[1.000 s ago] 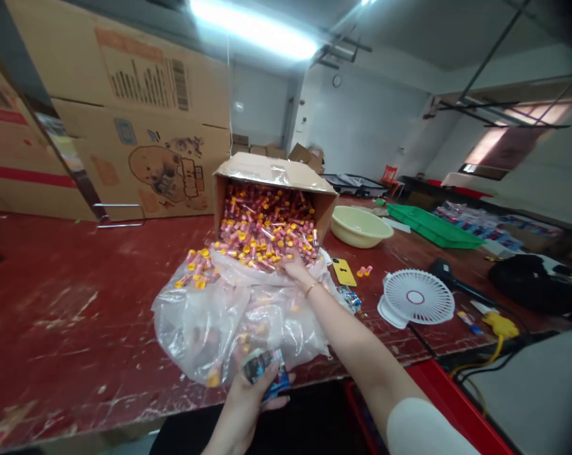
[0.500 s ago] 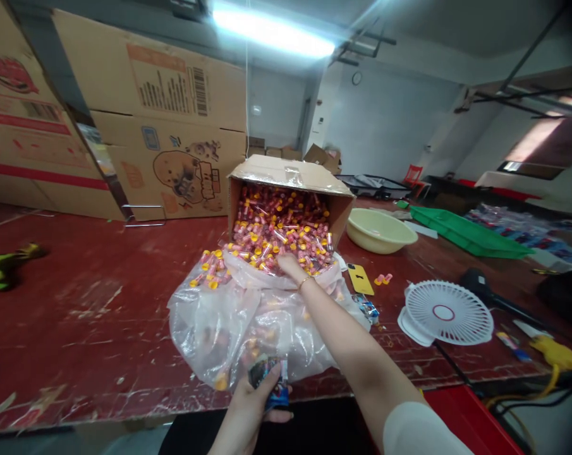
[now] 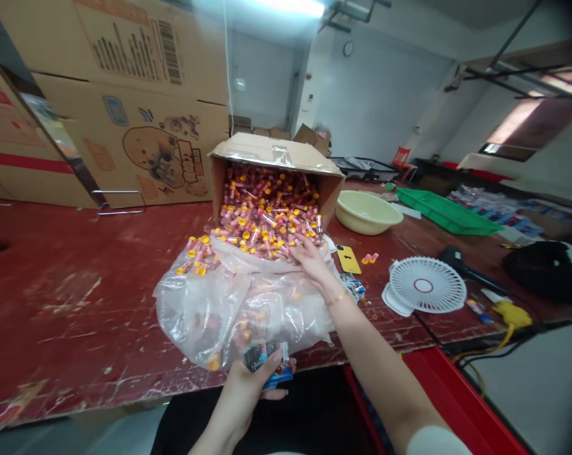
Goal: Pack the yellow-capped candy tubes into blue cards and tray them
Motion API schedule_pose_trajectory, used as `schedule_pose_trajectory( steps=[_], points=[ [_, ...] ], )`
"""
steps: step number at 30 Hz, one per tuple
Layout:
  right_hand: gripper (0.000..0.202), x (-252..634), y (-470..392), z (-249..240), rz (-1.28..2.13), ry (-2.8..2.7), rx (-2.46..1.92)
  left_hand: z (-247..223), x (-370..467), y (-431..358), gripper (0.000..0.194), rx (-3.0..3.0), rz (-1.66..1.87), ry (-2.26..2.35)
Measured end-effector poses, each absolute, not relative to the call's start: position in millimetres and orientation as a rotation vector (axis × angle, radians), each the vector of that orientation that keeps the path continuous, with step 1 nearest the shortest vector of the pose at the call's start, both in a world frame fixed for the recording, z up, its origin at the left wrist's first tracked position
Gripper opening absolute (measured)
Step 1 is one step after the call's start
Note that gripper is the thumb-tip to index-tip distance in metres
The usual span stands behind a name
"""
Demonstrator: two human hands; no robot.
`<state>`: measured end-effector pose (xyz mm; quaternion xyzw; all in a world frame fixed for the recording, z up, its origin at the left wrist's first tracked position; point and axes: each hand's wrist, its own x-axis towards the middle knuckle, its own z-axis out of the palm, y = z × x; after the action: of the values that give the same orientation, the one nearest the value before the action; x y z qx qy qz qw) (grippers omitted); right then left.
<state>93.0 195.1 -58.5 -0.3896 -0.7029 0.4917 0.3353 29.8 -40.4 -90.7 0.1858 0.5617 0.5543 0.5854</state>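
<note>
My left hand point(image 3: 257, 379) is closed around a small blue printed packet point(image 3: 280, 375) at the table's front edge, its thumb pressed on top. My right hand point(image 3: 310, 258) reaches to the front right of a heap of small clear tubes with yellow caps and pinkish contents point(image 3: 267, 221). Its fingers are stretched out and somewhat apart, and I see nothing held in them. The tubes spill from a cardboard box point(image 3: 276, 151) lying on its side. Beneath my right hand spreads a translucent plastic bag point(image 3: 195, 316), with more tubes on it and showing through it.
Right of the box stand a pale yellow basin point(image 3: 368, 218) and a green tray point(image 3: 449, 215). A yellow phone point(image 3: 349, 260), blue packets point(image 3: 352, 287) and a white fan point(image 3: 425, 286) lie nearer. Large cartons point(image 3: 162, 145) stand at the left on the red table point(image 3: 77, 303).
My right hand has drawn back slightly from the tubes and its fingers have spread. My left hand keeps the packet. The whole view has shifted.
</note>
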Motion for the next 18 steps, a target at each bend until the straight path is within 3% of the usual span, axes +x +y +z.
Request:
schedule_pose_trajectory(
  steps=[4,6,13,18],
  points=[
    [0.064,146.6,122.7,-59.6,1.866,-1.495,-0.645,-88.4,36.2,-37.9,0.030,0.434,1.318,1.291],
    [0.072,161.6,92.8,-62.0,1.992,-1.414,-0.584,-88.8,37.8,-37.5,0.031,0.425,1.333,1.286],
    [0.041,182.3,58.5,-52.6,1.615,-1.782,-0.542,-91.7,37.9,-39.5,0.032,0.583,1.354,1.379],
    [0.041,185.9,59.0,-42.6,1.420,-2.115,-0.619,-91.2,41.1,-38.8,0.031,0.594,1.358,1.391]
  ],
)
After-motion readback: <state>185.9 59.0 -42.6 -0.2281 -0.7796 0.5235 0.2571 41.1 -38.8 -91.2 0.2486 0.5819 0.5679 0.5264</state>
